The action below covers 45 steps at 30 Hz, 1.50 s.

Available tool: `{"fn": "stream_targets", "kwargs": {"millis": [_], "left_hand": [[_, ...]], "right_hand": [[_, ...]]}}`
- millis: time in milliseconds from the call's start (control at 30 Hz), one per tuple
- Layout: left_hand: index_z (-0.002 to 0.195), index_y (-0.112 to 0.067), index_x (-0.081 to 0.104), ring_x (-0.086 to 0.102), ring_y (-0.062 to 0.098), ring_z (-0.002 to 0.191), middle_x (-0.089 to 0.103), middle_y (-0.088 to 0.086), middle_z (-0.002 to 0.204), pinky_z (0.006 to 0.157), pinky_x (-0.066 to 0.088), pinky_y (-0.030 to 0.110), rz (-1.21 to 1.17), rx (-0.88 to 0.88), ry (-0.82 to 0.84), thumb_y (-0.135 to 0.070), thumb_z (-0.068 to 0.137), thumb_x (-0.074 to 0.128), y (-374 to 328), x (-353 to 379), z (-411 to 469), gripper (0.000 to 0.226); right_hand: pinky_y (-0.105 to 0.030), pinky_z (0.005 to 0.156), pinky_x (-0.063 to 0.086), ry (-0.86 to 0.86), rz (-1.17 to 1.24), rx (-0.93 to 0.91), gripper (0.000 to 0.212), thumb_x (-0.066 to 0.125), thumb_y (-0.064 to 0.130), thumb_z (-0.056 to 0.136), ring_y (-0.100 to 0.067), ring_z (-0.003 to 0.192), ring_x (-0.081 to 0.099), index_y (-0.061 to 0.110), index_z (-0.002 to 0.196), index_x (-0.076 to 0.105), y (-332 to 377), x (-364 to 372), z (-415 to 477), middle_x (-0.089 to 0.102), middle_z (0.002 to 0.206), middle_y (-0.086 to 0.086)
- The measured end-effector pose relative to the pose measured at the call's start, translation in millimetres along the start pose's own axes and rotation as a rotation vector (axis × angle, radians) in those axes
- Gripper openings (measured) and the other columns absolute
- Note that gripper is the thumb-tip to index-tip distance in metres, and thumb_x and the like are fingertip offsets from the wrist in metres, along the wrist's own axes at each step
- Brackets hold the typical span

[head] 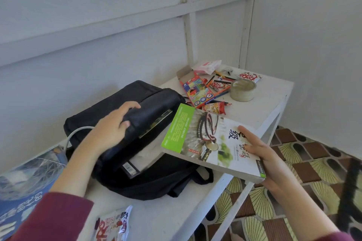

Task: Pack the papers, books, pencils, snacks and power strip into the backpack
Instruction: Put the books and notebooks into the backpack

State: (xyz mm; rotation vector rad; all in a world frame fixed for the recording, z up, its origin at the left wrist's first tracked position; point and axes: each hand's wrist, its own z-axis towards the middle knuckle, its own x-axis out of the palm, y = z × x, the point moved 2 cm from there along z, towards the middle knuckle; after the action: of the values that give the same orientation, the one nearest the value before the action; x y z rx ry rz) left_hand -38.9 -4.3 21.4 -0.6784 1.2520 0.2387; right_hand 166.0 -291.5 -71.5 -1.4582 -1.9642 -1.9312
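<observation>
Your left hand [115, 121] has its grip closed on the soft black fabric lip of the backpack [125, 103], fingers curled over the top and thumb beneath, so the mouth gapes. The backpack lies on its side on the white painted counter [264, 107]. Inside the opening you can see the pale, flat page edges of books [145, 158] already lodged there. A white cable [76, 133] curves out from behind the bag on the left.

Your right hand [260, 154] grips a glossy paperback book [211, 141] by its near corner, thumb flat on the cover and fingers underneath. The book is rectangular, with a bright green strip along its far edge. It hangs tilted over the counter's front edge, its green corner just beside the backpack's mouth.

On the counter beyond the book lie a crinkly red snack packet [214, 107], an open cardboard pencil box [197, 90], loose pencils [221, 80] and a round roll of tape [242, 90]. A large blue glossy sheet [25, 182] lies at the left. A shiny foil snack bag [112, 225] lies near the counter's near end. The floor [313, 162] is patterned tile.
</observation>
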Motion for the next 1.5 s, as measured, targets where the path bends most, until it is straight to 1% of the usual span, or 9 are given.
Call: {"fn": "stream_targets", "kwargs": {"millis": [133,267,433,500,633,767,1100,1333,1500], "left_hand": [[0.104,-0.052,0.048,0.047,0.026,0.116,0.036,0.0,0.141,0.088,0.042,0.036,0.082,-0.001,-0.009,0.005,0.091,0.036,13.5,9.2,15.6,0.06],[0.089,-0.033,0.074,0.036,0.032,0.13,0.038,0.008,0.145,0.107,0.028,0.038,0.095,0.135,-0.207,0.02,0.074,0.041,4.3,24.9,15.4,0.064],[0.1,-0.051,0.066,0.037,0.031,0.129,0.029,0.005,0.151,0.101,0.035,0.048,0.239,0.131,-0.119,-0.038,0.076,0.063,3.3,30.4,7.4,0.027],[0.114,-0.057,0.056,0.038,0.033,0.126,0.022,0.005,0.153,0.094,0.04,0.047,0.367,0.111,-0.031,-0.041,0.071,0.074,5.7,32.3,4.8,0.049],[0.118,-0.056,0.051,0.056,0.025,0.092,0.05,0.002,0.118,0.068,0.039,0.028,0.256,0.062,-0.062,-0.018,0.082,0.062,5.2,18.9,8.0,0.054],[0.117,-0.058,0.047,0.047,0.016,0.083,0.043,-0.009,0.083,0.072,0.035,0.027,0.215,0.056,-0.032,-0.016,0.085,0.062,-2.1,-7.9,19.0,0.054],[0.123,-0.053,0.044,0.051,0.028,0.096,0.051,0.007,0.094,0.08,0.039,0.034,0.196,0.099,-0.006,-0.009,0.083,0.064,-12.6,-49.4,38.0,0.062],[0.12,-0.057,0.037,0.047,0.019,0.082,0.042,0.0,0.081,0.076,0.04,0.035,0.204,0.133,-0.003,-0.01,0.086,0.061,-18.3,-56.3,38.3,0.062],[0.127,-0.049,0.044,0.038,0.012,0.07,0.034,-0.008,0.075,0.063,0.028,0.028,0.246,0.138,-0.075,-0.01,0.087,0.06,-14.0,-62.8,39.6,0.058]], "right_hand": [[-0.029,0.052,0.057,0.007,0.007,0.023,0.045,0.04,-0.005,0.089,-0.026,0.075,0.07,0.024,0.117,0.063,-7.1,4.2,3.2,0.07,0.111,-0.006],[-0.029,0.057,0.059,0.016,0.002,0.034,0.045,0.041,-0.006,0.088,-0.026,0.079,0.07,0.021,0.117,0.063,-11.8,9.1,7.0,0.069,0.111,-0.008],[-0.03,0.06,0.059,0.035,-0.019,0.057,0.046,0.042,-0.007,0.088,-0.026,0.081,0.07,0.021,0.118,0.063,-11.6,15.8,12.4,0.069,0.113,-0.01],[-0.029,0.057,0.058,0.044,-0.03,0.065,0.046,0.042,-0.008,0.088,-0.025,0.079,0.071,0.02,0.119,0.063,-10.8,18.1,14.1,0.069,0.112,-0.011],[-0.027,0.055,0.057,0.059,-0.071,0.078,0.046,0.043,-0.008,0.089,-0.025,0.079,0.071,0.019,0.118,0.064,-10.2,23.1,19.0,0.069,0.113,-0.01],[-0.03,0.061,0.059,0.082,-0.102,0.072,0.045,0.044,-0.008,0.089,-0.027,0.086,0.07,0.02,0.117,0.065,-8.2,31.3,27.0,0.069,0.112,-0.009],[-0.026,0.057,0.057,0.045,-0.072,0.05,0.049,0.039,-0.009,0.091,-0.017,0.077,0.069,0.017,0.129,0.055,-4.4,95.9,79.6,0.065,0.109,-0.004],[-0.049,0.107,0.036,0.177,0.039,0.046,0.064,0.029,-0.016,0.086,-0.034,0.127,0.044,0.015,0.14,0.04,-31.9,152.0,113.2,0.042,0.142,-0.015],[-0.052,0.104,0.038,0.306,-0.327,0.046,0.06,0.044,-0.014,0.088,-0.046,0.122,0.046,0.021,0.137,0.041,-46.4,169.4,129.3,0.052,0.128,-0.024]]}}
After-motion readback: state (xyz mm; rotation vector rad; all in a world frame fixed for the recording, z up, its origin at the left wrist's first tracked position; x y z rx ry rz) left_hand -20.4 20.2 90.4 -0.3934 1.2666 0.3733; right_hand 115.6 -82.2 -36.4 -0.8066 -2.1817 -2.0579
